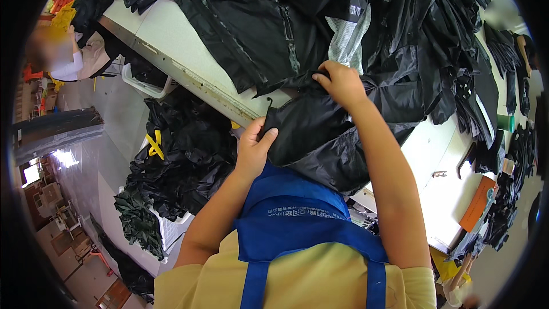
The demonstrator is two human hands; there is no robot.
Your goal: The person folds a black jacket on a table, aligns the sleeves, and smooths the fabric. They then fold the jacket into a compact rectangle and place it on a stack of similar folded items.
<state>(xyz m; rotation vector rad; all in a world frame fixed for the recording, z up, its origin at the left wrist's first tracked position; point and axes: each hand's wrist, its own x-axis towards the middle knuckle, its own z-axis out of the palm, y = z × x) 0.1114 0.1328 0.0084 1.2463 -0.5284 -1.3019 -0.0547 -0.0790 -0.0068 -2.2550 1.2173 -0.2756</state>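
Workshop floor (117, 117), grey, shows at 9 o'clock, with a co-worker (90, 62) at 10 and a white tub (132, 83) near that person. Pale table (191, 46) crosses the view, its edge slanting from 11 o'clock in toward the centre; a pile (429, 11) of black clothing covers much of it from 11 to 3. Item under inspection: one black garment (311, 123), at the centre of view, near the table edge and hanging down toward the wearer's blue apron (309, 217). Left hand (253, 147): closed, thumb on top, gripping the garment's near corner. Right hand (342, 84): thumb and forefinger pinched on black cloth at the garment's far edge, just below a silver strip (346, 40). Governing relation — the garment lies between the hands, toward 3 o'clock from the left and toward 7 from the right; the span between the two grips runs from 8 to 2. Left hand is nearer the wearer's body; both touch cloth. Full long axis cannot be told: black layers merge with the pile. Also noted: a black heap (191, 154) with a yellow strap (154, 144) at 8–9 o'clock, a white crate (171, 232) at 7, an orange box (478, 203) at 4.
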